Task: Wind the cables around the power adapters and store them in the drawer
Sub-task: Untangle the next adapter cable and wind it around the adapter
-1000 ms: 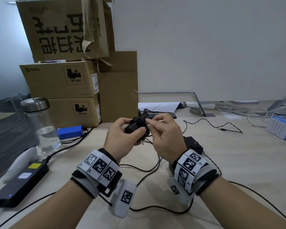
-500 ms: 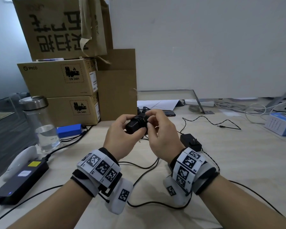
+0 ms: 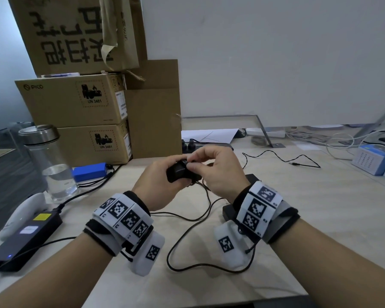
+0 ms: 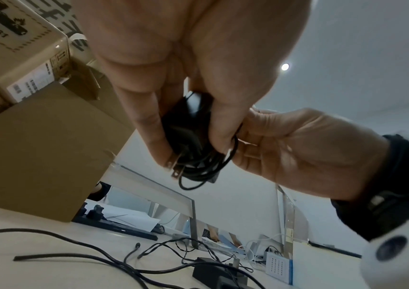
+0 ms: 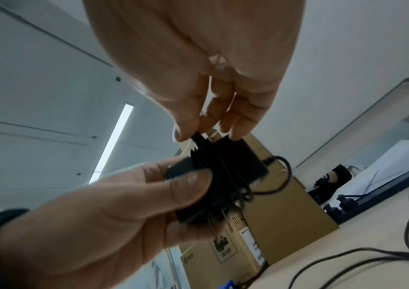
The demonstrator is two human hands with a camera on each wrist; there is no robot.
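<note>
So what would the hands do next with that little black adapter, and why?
Probably tuck the cable's loose end under the wraps. The left hand grips the power adapter, already wound, and the right hand pinches the end at it.

The power adapter (image 3: pixel 178 173) is matt black plastic, its cable (image 5: pixel 282 176) thin and rubbery-looking, its prongs (image 4: pixel 175 168) bare metal. The table (image 3: pixel 320 207) is pale wood-grain laminate, smooth. The boxes (image 3: pixel 76 101) are plain brown cardboard. The water bottle (image 3: pixel 51 165) is clear and glossy with a brushed metal lid (image 3: pixel 38 134).
</note>
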